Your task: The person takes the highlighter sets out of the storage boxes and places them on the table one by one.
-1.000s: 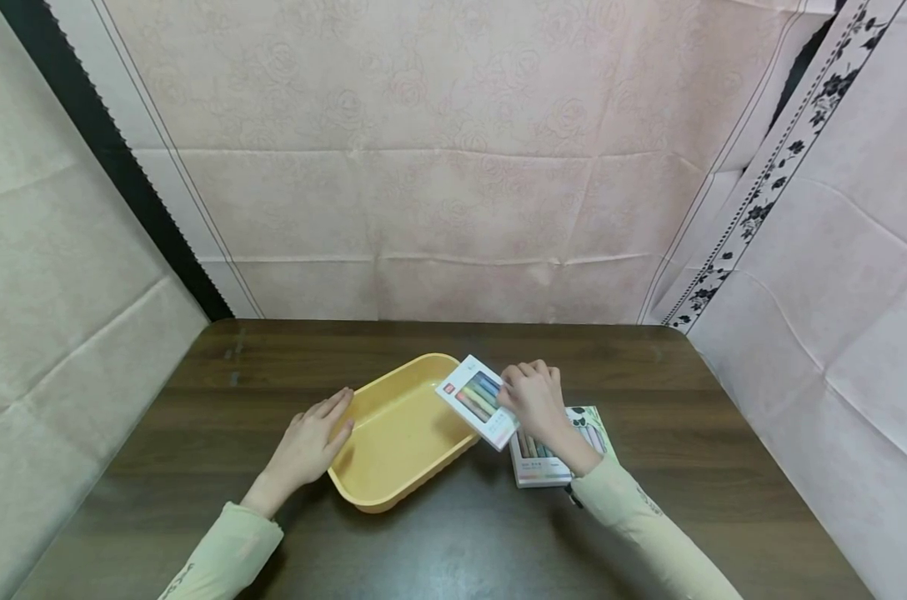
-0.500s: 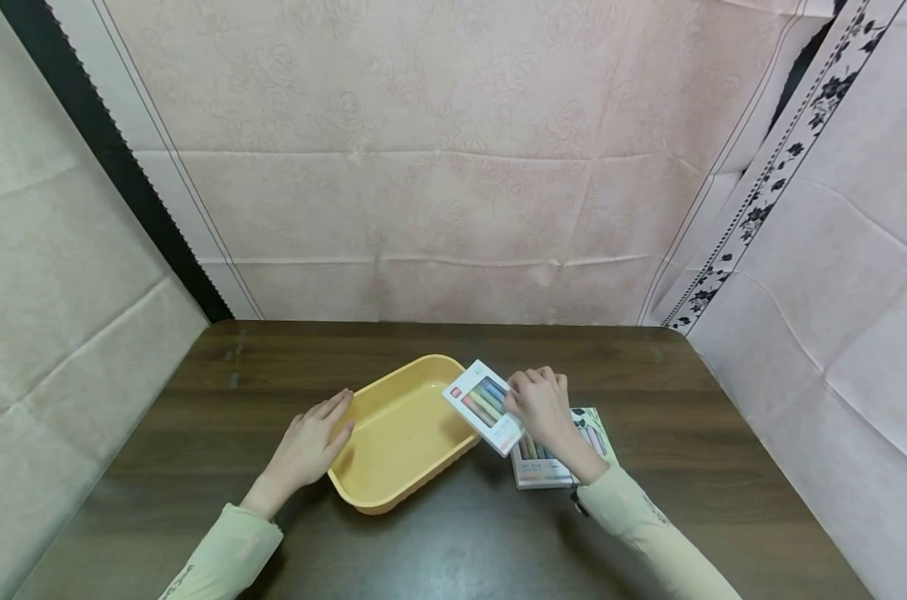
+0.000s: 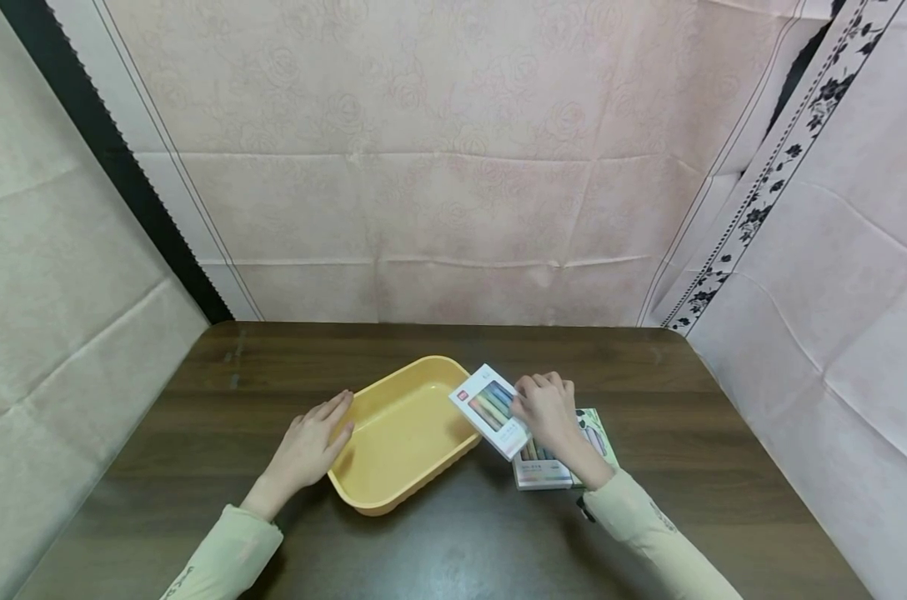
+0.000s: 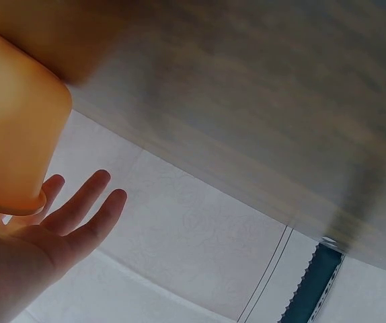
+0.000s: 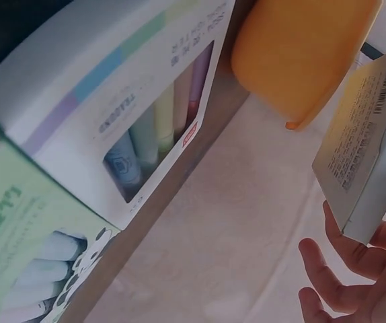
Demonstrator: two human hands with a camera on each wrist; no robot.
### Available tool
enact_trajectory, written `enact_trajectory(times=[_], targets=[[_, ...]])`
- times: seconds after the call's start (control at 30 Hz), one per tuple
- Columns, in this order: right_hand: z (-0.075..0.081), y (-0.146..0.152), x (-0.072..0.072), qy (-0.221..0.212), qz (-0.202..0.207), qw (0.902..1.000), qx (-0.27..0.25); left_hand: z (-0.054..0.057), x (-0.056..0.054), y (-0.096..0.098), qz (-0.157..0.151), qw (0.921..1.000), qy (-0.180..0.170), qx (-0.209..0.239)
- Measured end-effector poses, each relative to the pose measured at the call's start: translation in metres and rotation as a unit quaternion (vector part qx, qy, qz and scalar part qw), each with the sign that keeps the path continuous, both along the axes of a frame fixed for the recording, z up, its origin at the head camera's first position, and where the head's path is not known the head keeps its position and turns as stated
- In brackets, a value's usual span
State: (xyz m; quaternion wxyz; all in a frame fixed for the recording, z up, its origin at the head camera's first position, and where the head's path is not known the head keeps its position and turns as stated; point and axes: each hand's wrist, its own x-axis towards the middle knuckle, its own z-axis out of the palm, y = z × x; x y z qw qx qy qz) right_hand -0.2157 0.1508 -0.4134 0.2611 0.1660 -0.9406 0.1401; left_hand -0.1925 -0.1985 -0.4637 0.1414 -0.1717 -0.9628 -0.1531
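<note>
My left hand (image 3: 313,446) rests on the left rim of a yellow plastic tray (image 3: 397,454), its fingers (image 4: 85,202) extended and loose. The tray's inside is bare. At the tray's right end, my right hand (image 3: 547,414) pinches a flat white box of highlighters (image 3: 493,410) by its right edge. That box is tilted and raised, with coloured pens showing through its window. Under my right forearm lie two more pen boxes, a white one (image 3: 541,475) and a green one with panda pictures (image 3: 596,433), partly hidden. The right wrist view shows the held box's printed back (image 5: 361,134).
Everything stands on a dark brown wooden table (image 3: 423,558). Pale patterned cloth (image 3: 453,208) hangs behind it and along both sides. A dark band (image 3: 123,167) runs down the left corner.
My right hand and the highlighter box have shifted slightly to the right and nearer to me, off the tray's rim corner. My left hand and the tray have stayed put.
</note>
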Motion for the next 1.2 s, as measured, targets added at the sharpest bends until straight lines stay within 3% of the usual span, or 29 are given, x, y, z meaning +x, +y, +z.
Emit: enact_trajectory(times=[0.47, 1.2], targets=[[-0.005, 0.009, 0.002, 0.017, 0.003, 0.9998, -0.008, -0.004, 0.000, 0.001, 0.000, 0.9997, 0.024, 0.008], [-0.012, 0.025, 0.006, -0.014, -0.026, 0.9995, -0.008, 0.001, 0.000, 0.000, 0.000, 0.9999, -0.009, -0.005]])
